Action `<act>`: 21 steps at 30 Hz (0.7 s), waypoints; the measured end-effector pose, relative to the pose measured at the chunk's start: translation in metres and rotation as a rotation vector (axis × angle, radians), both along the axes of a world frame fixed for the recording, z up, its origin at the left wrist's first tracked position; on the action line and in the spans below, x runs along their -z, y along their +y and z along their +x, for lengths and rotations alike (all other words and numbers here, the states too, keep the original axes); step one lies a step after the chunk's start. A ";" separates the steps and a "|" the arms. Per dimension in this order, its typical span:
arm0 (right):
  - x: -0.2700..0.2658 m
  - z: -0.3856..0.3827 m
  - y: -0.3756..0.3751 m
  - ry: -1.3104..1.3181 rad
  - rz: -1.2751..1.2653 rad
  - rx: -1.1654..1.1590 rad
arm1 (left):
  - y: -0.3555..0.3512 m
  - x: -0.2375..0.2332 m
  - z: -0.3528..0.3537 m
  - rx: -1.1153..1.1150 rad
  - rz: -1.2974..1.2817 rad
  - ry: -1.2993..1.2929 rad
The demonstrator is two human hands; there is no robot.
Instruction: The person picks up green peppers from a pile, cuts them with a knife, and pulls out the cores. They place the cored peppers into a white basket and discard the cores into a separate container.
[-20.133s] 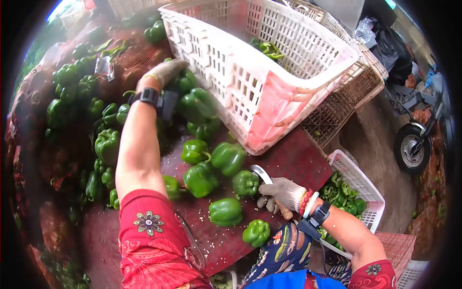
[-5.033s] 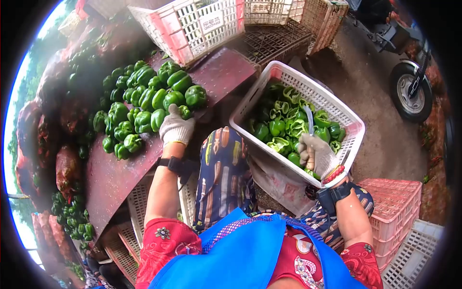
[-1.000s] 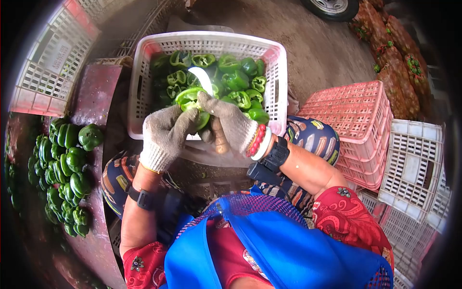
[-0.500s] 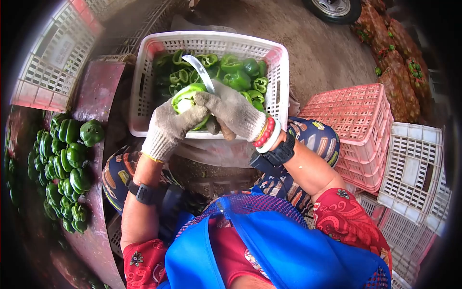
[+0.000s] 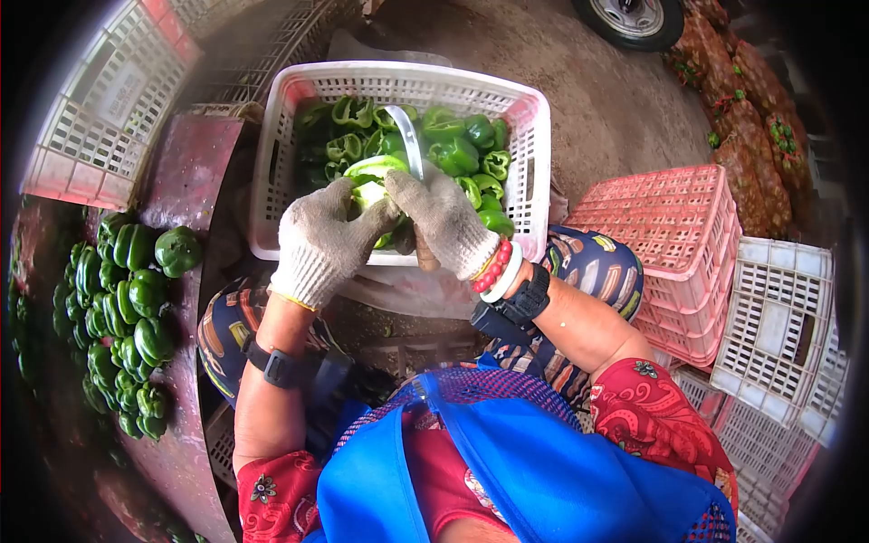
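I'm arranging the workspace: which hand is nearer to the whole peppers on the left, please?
Left. The left hand is right of the whole peppers, across a gap; the right hand is farther right.

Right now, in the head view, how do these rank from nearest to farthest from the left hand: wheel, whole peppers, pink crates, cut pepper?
1. Cut pepper, in the left hand
2. Whole peppers, off to the left
3. Pink crates, right side
4. Wheel, top right

Peppers (image 5: 453,156) in ctr crate (image 5: 530,176), more peppers (image 5: 154,340) on table (image 5: 192,167) to L, crate stack (image 5: 656,213) to R.
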State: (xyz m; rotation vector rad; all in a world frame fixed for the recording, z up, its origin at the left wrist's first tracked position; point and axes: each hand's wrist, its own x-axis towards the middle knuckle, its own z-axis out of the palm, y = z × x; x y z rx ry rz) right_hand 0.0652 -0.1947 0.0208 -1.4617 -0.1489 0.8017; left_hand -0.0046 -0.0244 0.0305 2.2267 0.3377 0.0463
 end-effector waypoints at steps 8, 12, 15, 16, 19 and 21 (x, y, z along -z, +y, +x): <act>-0.001 -0.004 0.005 0.237 0.154 -0.120 | 0.006 -0.002 -0.006 0.169 0.329 -0.386; -0.010 -0.008 0.010 0.283 0.169 -0.029 | 0.000 -0.003 -0.002 0.155 0.498 -0.607; -0.013 -0.004 0.008 0.274 0.099 -0.050 | -0.002 -0.009 -0.004 0.086 0.404 -0.493; -0.012 -0.001 0.006 0.242 0.087 -0.087 | -0.004 -0.011 -0.006 0.008 0.214 -0.332; -0.018 -0.002 0.004 0.219 0.079 -0.048 | 0.000 -0.004 -0.001 -0.209 -0.645 -0.035; -0.008 0.000 0.007 0.199 0.105 -0.035 | 0.006 0.004 0.005 -0.176 -0.710 0.024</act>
